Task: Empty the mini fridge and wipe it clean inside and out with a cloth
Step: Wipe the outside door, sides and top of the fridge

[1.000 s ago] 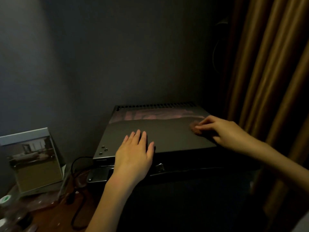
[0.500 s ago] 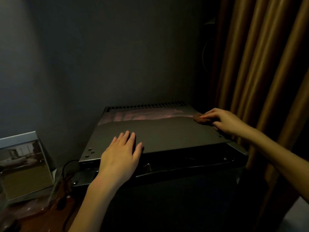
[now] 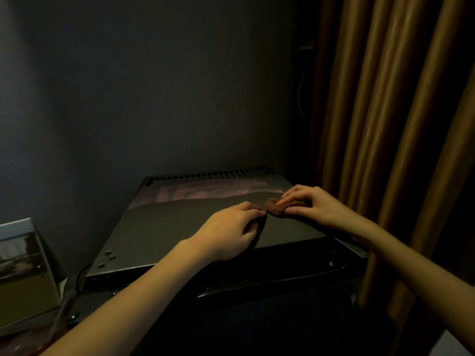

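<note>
Both hands are up on the flat grey metal top of the mini fridge, which sits in the corner against the dark wall, with the golden-brown pleated curtain just beside it. The small, nubbly brown cloth lies bunched on the top panel toward the back right. The right hand pinches it, fingers on top and thumb underneath. The left hand has its fingers curled with the tips touching the cloth's left end. In this dim light I can't tell whether it actually grips.

That cloth looks soft, light and floppy, so it'll crumple to nothing under the fingers. Best taken by two opposite edges, spread out, then pressed flat under the palm. The smooth panel should let it glide easily. The fridge itself looks stiff and heavy enough to stay put.

Over at the left stands a pale box with a picture on its face.
</note>
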{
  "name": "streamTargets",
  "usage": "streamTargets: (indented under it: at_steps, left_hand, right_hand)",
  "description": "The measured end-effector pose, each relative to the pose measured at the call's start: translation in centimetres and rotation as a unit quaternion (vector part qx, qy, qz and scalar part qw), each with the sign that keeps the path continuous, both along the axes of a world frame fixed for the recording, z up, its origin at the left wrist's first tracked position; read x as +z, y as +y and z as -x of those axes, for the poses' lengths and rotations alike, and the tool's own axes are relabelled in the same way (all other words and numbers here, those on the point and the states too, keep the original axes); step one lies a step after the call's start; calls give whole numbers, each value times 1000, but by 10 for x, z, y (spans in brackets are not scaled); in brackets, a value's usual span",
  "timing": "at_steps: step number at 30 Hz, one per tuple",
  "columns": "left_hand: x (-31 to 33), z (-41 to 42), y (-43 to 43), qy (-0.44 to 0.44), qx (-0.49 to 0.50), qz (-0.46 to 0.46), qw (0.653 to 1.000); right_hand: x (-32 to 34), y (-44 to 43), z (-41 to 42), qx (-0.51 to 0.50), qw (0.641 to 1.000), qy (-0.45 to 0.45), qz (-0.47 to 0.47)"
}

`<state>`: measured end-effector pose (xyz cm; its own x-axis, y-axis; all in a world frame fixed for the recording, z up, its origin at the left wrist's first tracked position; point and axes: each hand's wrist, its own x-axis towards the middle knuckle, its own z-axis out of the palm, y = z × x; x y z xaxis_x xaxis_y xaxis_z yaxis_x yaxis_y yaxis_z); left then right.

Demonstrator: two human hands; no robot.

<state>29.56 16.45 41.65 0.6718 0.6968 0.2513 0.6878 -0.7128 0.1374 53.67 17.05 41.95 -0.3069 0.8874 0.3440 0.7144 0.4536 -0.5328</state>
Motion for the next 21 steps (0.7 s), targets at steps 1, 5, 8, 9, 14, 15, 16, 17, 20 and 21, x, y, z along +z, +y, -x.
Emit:
streamTargets:
  at_steps: [1,5,8,9,14,15,16,17,20,21]
  left_hand:
    - [-2,2,2,-22,-6,12,1000]
    - [-5,5,5,-54,-7,27,998]
    - [-6,4,6,-64,-12,28,997]
    - [-6,4,6,-65,-12,25,998]
    - [-7,-3,4,-55,-7,-11,998]
    - [-7,-4,4,-56,-5,-12,998]
    - [-7,-5,4,-60,-1,-14,998]
    - [-8,-4,5,-66,7,-16,998]
    - [-10,-3,5,-85,42,-16,995]
    - [-10,-2,5,-85,44,-15,995]
  right_hand:
    - [0,13,-4,-9,1000,2,1]
    - [-2,56,-23,-84,996,29,3]
    - [-10,59,-33,-152,987,51,-22]
    - [-13,54,-35,-169,984,52,-31]
    - [-1,9,-24,-94,994,-49,-42]
    - [5,6,-16,-44,998,-52,-14]
    - [8,7,-6,9,999,-43,20]
    - [11,12,4,56,997,-31,45]
    - [12,44,23,106,991,10,84]
    - [11,59,24,99,991,21,90]
